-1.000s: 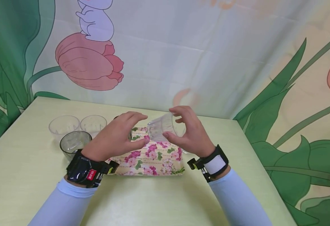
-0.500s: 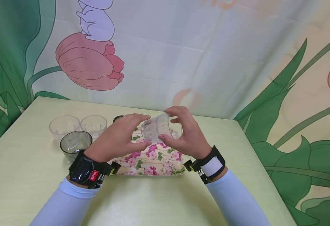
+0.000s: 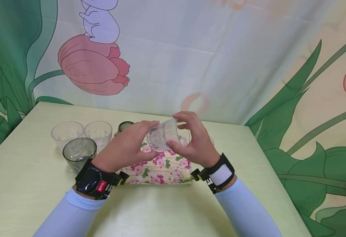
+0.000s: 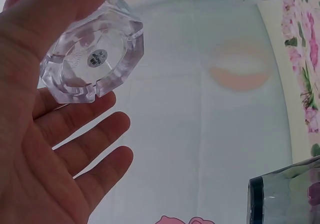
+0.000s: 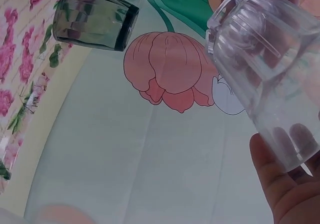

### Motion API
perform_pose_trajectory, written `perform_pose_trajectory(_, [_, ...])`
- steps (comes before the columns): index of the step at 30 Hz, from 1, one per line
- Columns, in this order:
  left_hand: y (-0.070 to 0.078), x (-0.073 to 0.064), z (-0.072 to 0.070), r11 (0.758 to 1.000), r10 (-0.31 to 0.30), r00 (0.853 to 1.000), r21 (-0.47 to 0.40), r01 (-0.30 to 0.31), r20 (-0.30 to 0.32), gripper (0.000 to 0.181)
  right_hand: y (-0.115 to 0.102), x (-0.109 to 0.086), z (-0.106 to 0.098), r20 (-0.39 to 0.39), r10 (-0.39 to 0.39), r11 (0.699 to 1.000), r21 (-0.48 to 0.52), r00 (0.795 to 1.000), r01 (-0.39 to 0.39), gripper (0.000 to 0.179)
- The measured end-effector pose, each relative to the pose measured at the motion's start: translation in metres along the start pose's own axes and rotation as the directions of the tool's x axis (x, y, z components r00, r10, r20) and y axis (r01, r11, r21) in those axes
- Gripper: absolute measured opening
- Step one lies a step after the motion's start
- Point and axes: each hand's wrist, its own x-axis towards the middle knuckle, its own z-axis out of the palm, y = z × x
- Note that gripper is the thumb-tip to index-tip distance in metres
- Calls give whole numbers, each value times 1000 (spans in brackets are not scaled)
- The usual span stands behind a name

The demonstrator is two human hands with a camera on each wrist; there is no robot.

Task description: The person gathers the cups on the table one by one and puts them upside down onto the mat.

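My right hand [image 3: 198, 141] grips a clear faceted glass [image 3: 164, 134] near its rim, thumb in front and fingers over the top. Lying tilted in the air above the flowered tray [image 3: 158, 169], the glass has its base turned left. Around that base my left hand [image 3: 125, 144] spreads its thumb and fingers, the thumb a little below the glass in the head view. A small round sticker shows on the glass base [image 4: 107, 58] in the left wrist view, where several left fingers [image 4: 107, 129] extend loosely apart. The right fingertips [image 5: 265, 154] press the glass wall near the rim.
Two clear glasses [image 3: 67, 131] and a smoked glass [image 3: 79, 153] stand together on the table [image 3: 21, 164], left of the tray. Another smoked glass [image 3: 126, 125] is at the tray's back left. Behind my right hand, a further clear rim [image 3: 211, 141] peeks out.
The right hand has brought the glass a little left and the left hand has come right, so the base now lies between the left thumb and fingers. Lately the left thumb has dropped slightly.
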Motion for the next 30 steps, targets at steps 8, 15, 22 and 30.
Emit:
perform_pose_trajectory(8, [2, 0, 2, 1000, -22, 1000, 13, 22, 9, 93, 2, -3, 3, -12, 7, 999, 44, 1000, -7, 74])
perform_pose_trajectory(15, [1, 0, 2, 1000, 2, 1000, 25, -1, -11, 90, 3, -4, 4, -1, 21, 996, 82, 1000, -21, 75])
perform_pose_trajectory(22, [-2, 0, 3, 1000, 7, 1000, 6, -7, -14, 89, 3, -6, 2, 45, 64, 997, 34, 997, -65, 78])
perform_pose_trajectory(30, [-4, -2, -1, 999, -6, 1000, -36, 6, 13, 86, 2, -12, -4, 151, 124, 992, 18, 981, -128, 86])
